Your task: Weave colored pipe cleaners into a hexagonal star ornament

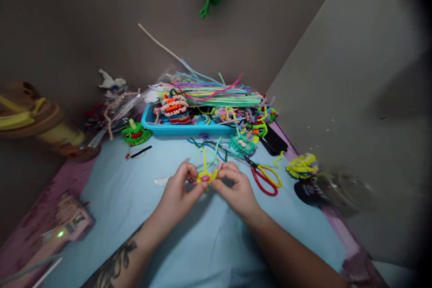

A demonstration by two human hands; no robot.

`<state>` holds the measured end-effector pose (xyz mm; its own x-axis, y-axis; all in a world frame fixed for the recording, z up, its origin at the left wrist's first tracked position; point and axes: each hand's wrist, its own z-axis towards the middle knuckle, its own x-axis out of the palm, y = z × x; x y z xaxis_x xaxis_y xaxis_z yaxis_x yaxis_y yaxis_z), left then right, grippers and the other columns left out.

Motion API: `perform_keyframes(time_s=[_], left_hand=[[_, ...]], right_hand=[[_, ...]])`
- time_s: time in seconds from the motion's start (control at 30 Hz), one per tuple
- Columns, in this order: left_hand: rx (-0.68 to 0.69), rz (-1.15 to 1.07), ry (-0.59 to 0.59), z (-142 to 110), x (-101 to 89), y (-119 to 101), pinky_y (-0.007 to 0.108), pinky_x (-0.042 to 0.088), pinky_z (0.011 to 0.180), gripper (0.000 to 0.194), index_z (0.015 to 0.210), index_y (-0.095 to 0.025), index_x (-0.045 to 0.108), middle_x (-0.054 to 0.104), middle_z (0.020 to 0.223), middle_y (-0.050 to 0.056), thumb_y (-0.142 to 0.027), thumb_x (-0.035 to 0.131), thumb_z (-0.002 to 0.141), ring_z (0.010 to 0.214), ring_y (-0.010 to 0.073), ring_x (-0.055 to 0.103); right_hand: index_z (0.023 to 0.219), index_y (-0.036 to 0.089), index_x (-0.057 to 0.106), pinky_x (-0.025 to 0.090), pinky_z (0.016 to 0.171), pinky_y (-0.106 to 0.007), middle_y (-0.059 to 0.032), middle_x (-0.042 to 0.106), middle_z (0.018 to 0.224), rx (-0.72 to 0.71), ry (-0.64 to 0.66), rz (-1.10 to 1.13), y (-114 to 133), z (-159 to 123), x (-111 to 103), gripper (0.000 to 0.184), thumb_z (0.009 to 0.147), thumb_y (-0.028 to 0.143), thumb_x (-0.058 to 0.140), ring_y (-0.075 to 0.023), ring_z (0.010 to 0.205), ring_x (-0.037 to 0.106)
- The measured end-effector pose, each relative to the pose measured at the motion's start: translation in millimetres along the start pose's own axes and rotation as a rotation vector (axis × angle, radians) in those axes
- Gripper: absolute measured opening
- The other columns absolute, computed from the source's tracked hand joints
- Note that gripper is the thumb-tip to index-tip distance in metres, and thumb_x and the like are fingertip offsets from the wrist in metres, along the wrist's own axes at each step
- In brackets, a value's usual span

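Note:
Between my hands is a small pipe cleaner piece [204,177], yellow with a pink middle, and loose yellow and mint ends stick up from it. My left hand [184,189] pinches its left side between thumb and fingers. On the right side, my right hand [234,186] grips it the same way, thumb near the pink middle. The fingertips partly hide the piece. Just beyond lie loose pipe cleaners [211,144] and a teal fuzzy figure [241,144]. Scissors [265,179] with red and yellow handles rest to the right of my right hand.
A blue tray [189,130] heaped with pipe cleaners [216,92] stands at the back. Left of it sits a green fuzzy figure [136,133]. A phone [274,140], a yellow fuzzy piece [303,165] and a clear cup [344,189] line the right edge. A pink power strip [72,227] lies left.

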<state>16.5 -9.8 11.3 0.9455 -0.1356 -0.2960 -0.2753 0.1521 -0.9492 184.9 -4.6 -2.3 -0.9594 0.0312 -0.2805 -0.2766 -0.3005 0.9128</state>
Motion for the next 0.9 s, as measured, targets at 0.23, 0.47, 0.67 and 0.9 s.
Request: perform_keyframes(time_s=[0.23, 0.47, 0.67, 0.9], left_hand=[[0.016, 0.06, 0.07, -1, -0.5, 2, 0.025, 0.039, 0.065, 0.015, 0.08, -0.022, 0.041, 0.044, 0.074, -0.004, -0.025, 0.055, 0.085, 0.069, 0.0132, 0.047], [0.117, 0.226, 0.165, -3, -7.0, 1, 0.028, 0.042, 0.069, 0.005, 0.088, -0.023, 0.041, 0.051, 0.081, 0.0, -0.021, 0.047, 0.089, 0.075, 0.0159, 0.052], [0.15, 0.26, 0.148, -2, -5.7, 1, 0.029, 0.045, 0.07, 0.007, 0.093, -0.022, 0.043, 0.055, 0.085, 0.002, -0.018, 0.046, 0.088, 0.078, 0.0173, 0.055], [0.173, 0.32, -0.182, -1, -6.9, 4, 0.033, 0.045, 0.081, 0.015, 0.096, -0.02, 0.05, 0.06, 0.092, 0.005, -0.023, 0.058, 0.084, 0.09, 0.02, 0.058]], right_hand=[[0.089, 0.026, 0.07, 0.041, 0.088, -0.041, -0.0051, 0.057, 0.097, -0.127, -0.123, -0.222, 0, -1, -6, 0.017, 0.072, 0.023, 0.07, -0.0234, 0.097, 0.053], [0.064, 0.022, 0.068, 0.035, 0.098, -0.046, -0.0073, 0.053, 0.115, 0.077, 0.063, -0.047, -6, 4, -10, 0.013, 0.076, 0.027, 0.068, -0.0269, 0.113, 0.049], [0.059, 0.018, 0.06, 0.04, 0.091, -0.039, -0.0094, 0.048, 0.117, 0.23, 0.134, 0.124, -4, 4, -2, 0.026, 0.079, 0.034, 0.061, -0.0256, 0.116, 0.049], [0.059, 0.018, 0.06, 0.038, 0.094, -0.038, -0.009, 0.05, 0.107, 0.289, -0.108, 0.218, -15, 4, 5, 0.029, 0.078, 0.039, 0.063, -0.0262, 0.117, 0.045]])
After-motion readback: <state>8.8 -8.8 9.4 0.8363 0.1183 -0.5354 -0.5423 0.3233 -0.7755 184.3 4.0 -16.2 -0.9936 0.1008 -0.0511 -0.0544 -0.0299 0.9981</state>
